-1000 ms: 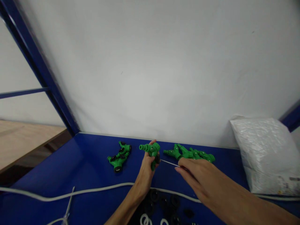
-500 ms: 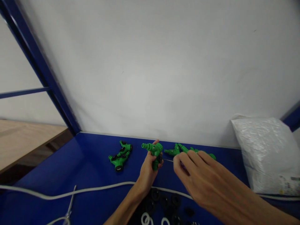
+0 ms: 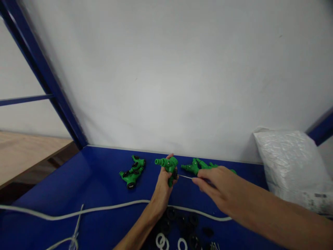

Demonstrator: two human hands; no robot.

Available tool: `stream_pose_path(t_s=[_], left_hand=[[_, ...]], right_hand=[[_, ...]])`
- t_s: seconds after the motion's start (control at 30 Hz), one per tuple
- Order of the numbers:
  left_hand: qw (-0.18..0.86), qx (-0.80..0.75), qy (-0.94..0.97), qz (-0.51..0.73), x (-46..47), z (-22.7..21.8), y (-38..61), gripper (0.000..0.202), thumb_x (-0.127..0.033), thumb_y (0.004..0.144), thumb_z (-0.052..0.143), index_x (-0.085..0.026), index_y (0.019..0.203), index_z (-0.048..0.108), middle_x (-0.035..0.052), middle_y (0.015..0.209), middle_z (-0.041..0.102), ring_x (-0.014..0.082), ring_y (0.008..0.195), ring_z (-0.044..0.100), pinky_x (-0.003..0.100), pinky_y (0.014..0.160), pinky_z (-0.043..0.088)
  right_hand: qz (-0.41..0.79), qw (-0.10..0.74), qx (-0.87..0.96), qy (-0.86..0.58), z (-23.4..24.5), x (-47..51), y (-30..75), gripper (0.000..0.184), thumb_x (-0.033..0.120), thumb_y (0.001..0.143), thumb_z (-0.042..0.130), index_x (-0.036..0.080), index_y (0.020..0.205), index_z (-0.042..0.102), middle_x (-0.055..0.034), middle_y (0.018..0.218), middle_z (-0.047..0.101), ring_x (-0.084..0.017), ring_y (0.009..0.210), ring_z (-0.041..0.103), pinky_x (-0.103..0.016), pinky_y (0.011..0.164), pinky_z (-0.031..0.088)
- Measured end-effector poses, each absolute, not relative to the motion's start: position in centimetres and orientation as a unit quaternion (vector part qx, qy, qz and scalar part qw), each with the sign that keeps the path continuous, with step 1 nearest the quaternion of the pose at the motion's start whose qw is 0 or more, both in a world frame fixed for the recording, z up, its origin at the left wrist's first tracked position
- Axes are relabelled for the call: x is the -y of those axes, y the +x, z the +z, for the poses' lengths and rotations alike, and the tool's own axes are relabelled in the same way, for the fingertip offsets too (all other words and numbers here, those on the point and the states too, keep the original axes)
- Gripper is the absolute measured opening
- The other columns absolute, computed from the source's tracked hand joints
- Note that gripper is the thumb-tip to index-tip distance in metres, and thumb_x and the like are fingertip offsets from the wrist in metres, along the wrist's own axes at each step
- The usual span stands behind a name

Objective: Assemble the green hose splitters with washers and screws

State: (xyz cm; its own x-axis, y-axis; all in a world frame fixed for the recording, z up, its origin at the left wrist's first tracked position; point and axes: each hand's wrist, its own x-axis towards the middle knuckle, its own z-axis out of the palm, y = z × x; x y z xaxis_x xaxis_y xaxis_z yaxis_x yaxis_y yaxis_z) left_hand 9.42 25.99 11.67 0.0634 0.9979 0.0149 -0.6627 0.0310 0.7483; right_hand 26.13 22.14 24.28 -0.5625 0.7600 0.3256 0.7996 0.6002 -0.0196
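Observation:
My left hand (image 3: 163,177) is closed around a green plastic Y-shaped hose connector (image 3: 170,164), its ribbed spout pointing left and a black part on its right side. My right hand (image 3: 214,184) grips a screwdriver (image 3: 185,176); the thin metal shaft points left, its tip at the connector's black part. The handle is hidden inside my fingers. Behind my right hand lie more green connectors (image 3: 191,166), partly covered by it. To the left, a pair of green connectors with black parts (image 3: 132,176) rests on the blue table.
A white cable (image 3: 109,207) crosses the blue tabletop (image 3: 101,177). Near the front lie several black rings (image 3: 171,213) and white rings (image 3: 182,244). Another thin-shafted tool with a clear handle (image 3: 78,224) is at front left. A silvery plastic package (image 3: 291,166) stands on the right.
My right hand has turned, its fingers now pinched around the screwdriver's handle end with more shaft showing. The connector stays in my left hand; the view has shifted slightly.

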Motion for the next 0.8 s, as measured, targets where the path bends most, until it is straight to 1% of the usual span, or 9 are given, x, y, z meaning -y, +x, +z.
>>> stream_pose_path(t_s=[0.07, 0.17, 0.23, 0.3, 0.37, 0.43, 0.57, 0.7, 0.8], left_hand=[[0.667, -0.269, 0.308, 0.623, -25.9, 11.9, 9.3, 0.070, -0.020, 0.075, 0.059, -0.025, 0.145, 0.048, 0.0023, 0.091, 0.061, 0.0139, 0.076, 0.052, 0.024, 0.070, 0.041], [0.679, -0.248, 0.297, 0.624, -25.5, 12.6, 9.4, 0.068, -0.021, 0.077, 0.059, -0.021, 0.144, 0.049, 0.0020, 0.088, 0.059, 0.0118, 0.069, 0.049, 0.023, 0.065, 0.038], [0.692, -0.236, 0.285, 0.620, -25.2, 13.2, 9.5, 0.065, -0.022, 0.077, 0.059, -0.019, 0.142, 0.051, 0.0016, 0.085, 0.058, 0.0105, 0.064, 0.045, 0.022, 0.062, 0.036], [0.705, -0.227, 0.274, 0.613, -25.0, 13.8, 9.6, 0.063, -0.022, 0.078, 0.058, -0.018, 0.141, 0.052, 0.0014, 0.083, 0.058, 0.0100, 0.062, 0.044, 0.022, 0.062, 0.036], [0.712, -0.227, 0.267, 0.608, -24.8, 14.1, 9.5, 0.061, -0.021, 0.079, 0.057, -0.017, 0.140, 0.053, 0.0015, 0.083, 0.058, 0.0099, 0.062, 0.044, 0.022, 0.062, 0.037], [0.715, -0.236, 0.264, 0.603, -24.8, 14.2, 9.4, 0.060, -0.021, 0.079, 0.058, -0.018, 0.138, 0.054, 0.0013, 0.083, 0.058, 0.0098, 0.063, 0.044, 0.021, 0.063, 0.037], [0.707, -0.257, 0.274, 0.599, -25.1, 13.7, 9.4, 0.057, -0.021, 0.079, 0.059, -0.020, 0.136, 0.057, 0.0011, 0.083, 0.059, 0.0104, 0.064, 0.045, 0.021, 0.063, 0.038], [0.685, -0.277, 0.315, 0.595, -25.5, 12.5, 9.4, 0.056, -0.021, 0.080, 0.057, -0.023, 0.136, 0.058, 0.0025, 0.091, 0.062, 0.0132, 0.075, 0.051, 0.022, 0.069, 0.041], [0.666, -0.286, 0.349, 0.594, -25.7, 11.6, 9.4, 0.058, -0.019, 0.080, 0.056, -0.023, 0.137, 0.056, 0.0021, 0.092, 0.062, 0.0137, 0.079, 0.052, 0.023, 0.072, 0.042]], right_hand=[[0.016, 0.113, 0.873, -0.474, 24.9, -22.2, 26.2, 0.039, 0.025, 0.100, 0.046, 0.021, 0.067, 0.066, 0.0041, 0.043, 0.055, -0.010, 0.034, 0.048, -0.023, 0.037, 0.029], [0.041, 0.127, 0.859, -0.494, 25.1, -21.5, 26.3, 0.020, 0.026, 0.094, 0.053, 0.021, 0.080, 0.067, -0.0009, 0.062, 0.066, -0.015, 0.050, 0.059, -0.026, 0.046, 0.040], [-0.052, 0.160, 0.881, -0.442, 24.7, -20.7, 26.3, 0.014, 0.018, 0.089, 0.055, 0.021, 0.098, 0.066, -0.0058, 0.081, 0.072, -0.020, 0.066, 0.065, -0.029, 0.057, 0.047], [-0.168, 0.133, 0.905, -0.368, 24.5, -19.8, 26.1, 0.031, 0.007, 0.081, 0.053, 0.020, 0.107, 0.064, -0.0099, 0.094, 0.073, -0.023, 0.076, 0.065, -0.031, 0.061, 0.049], [-0.270, 0.061, 0.907, -0.319, 24.7, -19.1, 25.4, 0.034, 0.003, 0.076, 0.052, 0.017, 0.104, 0.066, -0.0127, 0.094, 0.071, -0.025, 0.074, 0.063, -0.033, 0.056, 0.048], [-0.337, 0.001, 0.892, -0.300, 25.0, -18.6, 24.5, 0.025, 0.005, 0.077, 0.053, 0.016, 0.095, 0.067, -0.0136, 0.090, 0.070, -0.024, 0.067, 0.059, -0.034, 0.051, 0.043], [-0.357, -0.022, 0.887, -0.293, 24.7, -18.6, 23.8, 0.015, 0.009, 0.080, 0.057, 0.015, 0.087, 0.069, -0.0131, 0.082, 0.068, -0.022, 0.059, 0.055, -0.032, 0.047, 0.038], [-0.233, 0.013, 0.904, -0.359, 23.6, -19.7, 24.9, 0.030, -0.001, 0.075, 0.057, 0.013, 0.099, 0.070, -0.0098, 0.077, 0.069, -0.020, 0.056, 0.059, -0.030, 0.046, 0.035], [0.027, 0.070, 0.870, -0.487, 24.2, -20.4, 25.4, 0.019, 0.007, 0.088, 0.053, 0.016, 0.089, 0.070, -0.0056, 0.072, 0.069, -0.017, 0.057, 0.062, -0.028, 0.050, 0.037]])
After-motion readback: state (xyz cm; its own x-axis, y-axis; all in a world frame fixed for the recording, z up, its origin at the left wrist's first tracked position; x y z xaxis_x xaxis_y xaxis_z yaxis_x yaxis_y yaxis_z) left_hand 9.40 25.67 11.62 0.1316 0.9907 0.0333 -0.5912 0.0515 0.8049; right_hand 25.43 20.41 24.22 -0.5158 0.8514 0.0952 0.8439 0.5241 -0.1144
